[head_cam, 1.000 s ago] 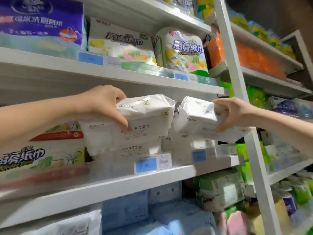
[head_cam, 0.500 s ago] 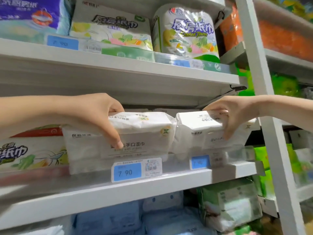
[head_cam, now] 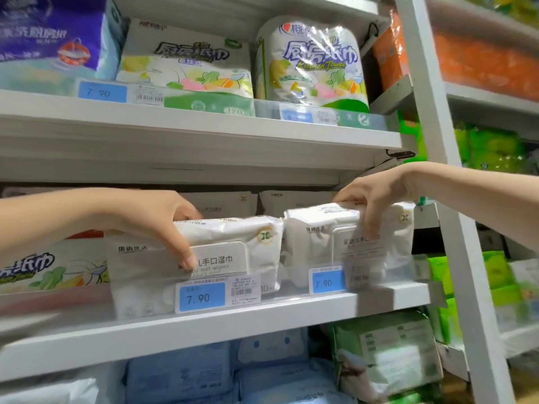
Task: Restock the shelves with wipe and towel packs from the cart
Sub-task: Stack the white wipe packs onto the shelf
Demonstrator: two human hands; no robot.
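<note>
The 2 wipe packs are soft white plastic pouches with grey print. The left wipe pack has a clear flip lid on its front, Chinese characters, the words "baby wet wipes" and a round green-and-yellow emblem near its top right corner. The right wipe pack has the same layout, though motion blurs its print.

The left hand grips the left pack from above, fingers curled over the top edge and thumb pressed down on the front lid. The right hand holds the right pack the same way from above, with a finger running down its front face. The packs are side by side, nearly touching, between the 2 forearms.

Both packs are at the front of the middle shelf, their lower parts behind a clear rail. Whether they sit on the board or on other packs cannot be told. More white packs stand behind them. A blue price tag reading 7.90 hangs below the left pack, and a second price tag below the right one.

The shelving is white metal with a white upright post at right. The upper shelf carries a kitchen towel roll pack, a flat towel pack and a purple pack. Blue packs fill the level below. Orange packs and green packs fill the next bay.
</note>
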